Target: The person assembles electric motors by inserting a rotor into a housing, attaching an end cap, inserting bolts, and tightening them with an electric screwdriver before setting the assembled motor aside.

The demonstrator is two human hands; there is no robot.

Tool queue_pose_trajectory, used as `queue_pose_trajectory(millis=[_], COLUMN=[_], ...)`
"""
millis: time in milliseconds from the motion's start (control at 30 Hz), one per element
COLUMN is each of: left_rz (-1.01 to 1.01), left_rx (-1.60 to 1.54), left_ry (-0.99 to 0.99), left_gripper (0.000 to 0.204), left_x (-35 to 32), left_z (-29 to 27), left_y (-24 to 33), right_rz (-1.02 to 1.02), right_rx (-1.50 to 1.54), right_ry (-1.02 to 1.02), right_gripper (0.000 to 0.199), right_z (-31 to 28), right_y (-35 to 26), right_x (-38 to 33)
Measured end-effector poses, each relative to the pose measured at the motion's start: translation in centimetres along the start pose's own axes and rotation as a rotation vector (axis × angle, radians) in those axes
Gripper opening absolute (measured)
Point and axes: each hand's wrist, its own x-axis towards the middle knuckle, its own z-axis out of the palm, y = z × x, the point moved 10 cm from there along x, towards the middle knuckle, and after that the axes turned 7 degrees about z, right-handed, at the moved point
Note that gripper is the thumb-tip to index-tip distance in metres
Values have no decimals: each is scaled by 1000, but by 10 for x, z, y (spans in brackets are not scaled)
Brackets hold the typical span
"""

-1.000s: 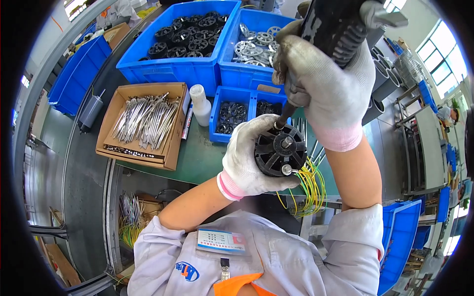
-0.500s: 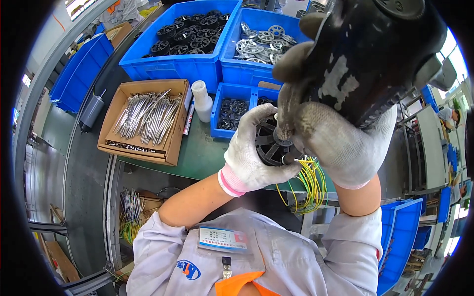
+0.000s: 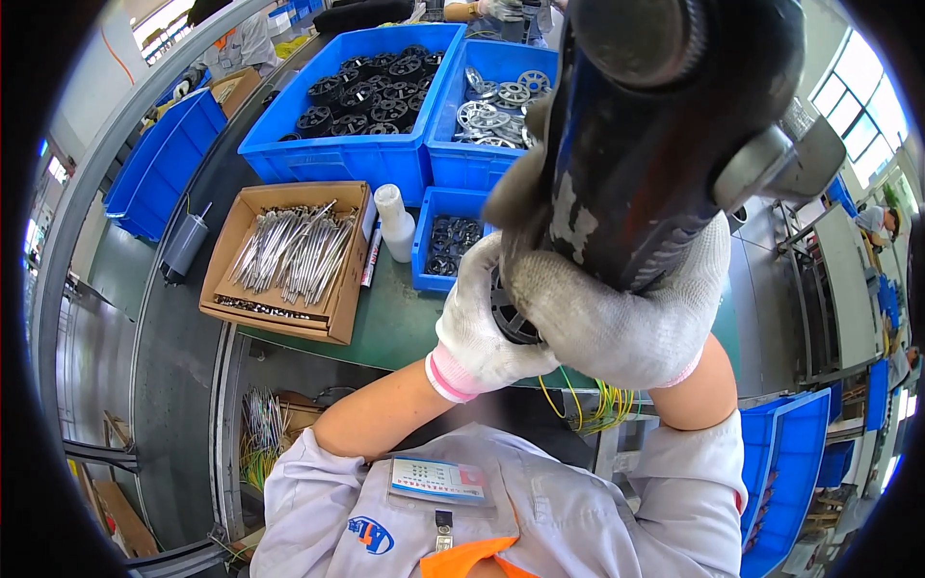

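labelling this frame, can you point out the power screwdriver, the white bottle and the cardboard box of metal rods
power screwdriver (image 3: 655, 144), head view, on its dark body
white bottle (image 3: 395, 223), head view, on its side wall
cardboard box of metal rods (image 3: 339, 318), head view, on its right wall

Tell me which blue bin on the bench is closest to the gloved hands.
The small blue bin of dark ring parts, right of the white bottle. It sits directly before the left hand; both large bins stand farther back.

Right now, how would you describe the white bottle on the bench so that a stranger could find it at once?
Start at the green bench and find the open cardboard box of metal rods. The white bottle stands upright between that box and a small blue bin of dark rings. It is the only white plastic thing among the boxes.
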Motion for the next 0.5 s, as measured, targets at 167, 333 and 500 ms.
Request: queue_pose_trajectory(millis=[167,333,500], left_rz=[-92,-27,-6], left_rx=[-29,-44,-49], left_ry=[-20,-20,-108], left_gripper=[105,100,99], left_x=[-9,-6,-3], left_z=[6,11,12], left_y=[-14,-12,-9], right_rz=[18,77,29], right_rx=[119,218,251], right_ry=[-108,-39,25], right_gripper=[58,61,53], right_z=[9,-3,-28], right_y=[-5,1,-3], right_x=[-5,4,24])
